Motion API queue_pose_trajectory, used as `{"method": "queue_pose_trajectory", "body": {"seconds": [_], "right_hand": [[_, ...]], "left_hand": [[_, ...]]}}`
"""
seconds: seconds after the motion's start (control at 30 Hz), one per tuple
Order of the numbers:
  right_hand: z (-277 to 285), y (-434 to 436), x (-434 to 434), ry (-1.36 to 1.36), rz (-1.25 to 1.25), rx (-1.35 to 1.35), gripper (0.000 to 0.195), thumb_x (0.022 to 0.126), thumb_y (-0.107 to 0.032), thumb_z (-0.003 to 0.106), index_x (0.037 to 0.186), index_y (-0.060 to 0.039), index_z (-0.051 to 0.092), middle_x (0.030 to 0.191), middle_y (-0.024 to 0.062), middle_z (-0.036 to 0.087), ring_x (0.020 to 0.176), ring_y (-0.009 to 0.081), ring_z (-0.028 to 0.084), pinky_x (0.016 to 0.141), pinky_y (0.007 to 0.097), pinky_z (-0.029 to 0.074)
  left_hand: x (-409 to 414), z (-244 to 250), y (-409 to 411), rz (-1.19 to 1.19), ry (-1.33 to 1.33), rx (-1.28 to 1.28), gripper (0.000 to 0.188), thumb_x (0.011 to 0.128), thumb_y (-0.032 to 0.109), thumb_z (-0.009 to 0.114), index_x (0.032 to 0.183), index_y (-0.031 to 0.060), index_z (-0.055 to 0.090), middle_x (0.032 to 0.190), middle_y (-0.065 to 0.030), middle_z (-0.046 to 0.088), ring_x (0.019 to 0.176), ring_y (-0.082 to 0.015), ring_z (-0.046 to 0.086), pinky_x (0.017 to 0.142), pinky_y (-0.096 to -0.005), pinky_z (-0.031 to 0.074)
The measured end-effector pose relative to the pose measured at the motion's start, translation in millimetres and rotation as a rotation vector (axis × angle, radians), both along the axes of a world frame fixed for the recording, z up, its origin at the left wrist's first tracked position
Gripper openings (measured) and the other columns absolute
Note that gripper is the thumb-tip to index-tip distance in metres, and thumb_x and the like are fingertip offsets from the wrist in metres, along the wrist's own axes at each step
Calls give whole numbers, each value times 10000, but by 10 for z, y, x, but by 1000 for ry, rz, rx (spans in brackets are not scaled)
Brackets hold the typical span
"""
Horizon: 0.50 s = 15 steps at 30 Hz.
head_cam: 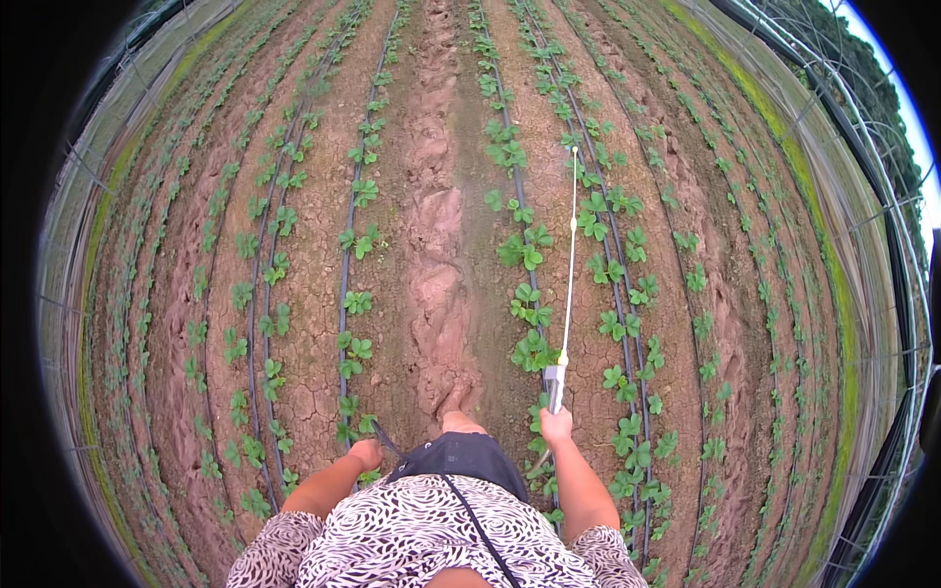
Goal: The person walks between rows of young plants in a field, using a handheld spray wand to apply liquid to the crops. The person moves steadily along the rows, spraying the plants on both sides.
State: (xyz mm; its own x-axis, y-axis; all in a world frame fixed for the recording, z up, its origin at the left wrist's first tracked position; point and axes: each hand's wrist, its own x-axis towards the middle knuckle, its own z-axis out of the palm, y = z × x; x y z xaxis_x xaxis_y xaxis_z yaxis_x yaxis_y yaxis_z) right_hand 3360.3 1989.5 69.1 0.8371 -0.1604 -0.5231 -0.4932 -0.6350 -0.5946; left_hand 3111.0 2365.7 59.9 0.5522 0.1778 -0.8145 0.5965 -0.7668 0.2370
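My right hand (556, 426) is wrapped around the grey grip of a spray wand (568, 294). The wand's thin white lance points forward over the soil, its tip (575, 150) beside a row of young leafy plants (592, 217). From below the grip a pale hose (541, 461) runs back towards my body. On the other side, my left hand (366, 454) hangs low near a plant row, fingers curled. A dark strap or lever (387, 439) sticks out beside it; whether my fingers hold anything cannot be made out.
Black drip irrigation lines (345, 272) run along the rows on both sides. A muddy, trodden furrow (437, 272) lies straight ahead, with my bare foot (460, 421) in it. Cracked soil beds (309, 294) flank it. Metal framework (875, 169) curves along the right edge.
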Motion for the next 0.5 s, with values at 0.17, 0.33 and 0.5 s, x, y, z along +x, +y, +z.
{"method": "queue_pose_trajectory", "body": {"seconds": [0.17, 0.33, 0.5], "right_hand": [[-247, 376, 929, 14, -15, 62, 242, 728, -210, 615, 837, 5, 605, 654, 94, 604, 570, 183, 574, 566, 343, 465], [-87, -211, 623, 81, 187, -197, 321, 704, -286, 567, 827, 1, 641, 795, 222, 636, 810, 353, 630, 725, 423, 483], [162, -719, -220, 215, 58, -252, 293, 694, -262, 614, 811, 6, 633, 774, 214, 635, 780, 336, 631, 726, 399, 484]], "left_hand": [[435, -247, 206, -212, 93, -59, 333, 800, 269, 449, 882, 26, 662, 921, -219, 625, 880, -363, 602, 785, -413, 473], [1043, -136, 267, -248, -110, -36, 246, 752, 222, 490, 791, 52, 663, 832, -169, 642, 840, -337, 614, 718, -409, 502], [1346, -254, 511, -238, -25, -7, 270, 753, 228, 501, 837, 29, 664, 908, -191, 638, 866, -345, 612, 745, -408, 496]]}}
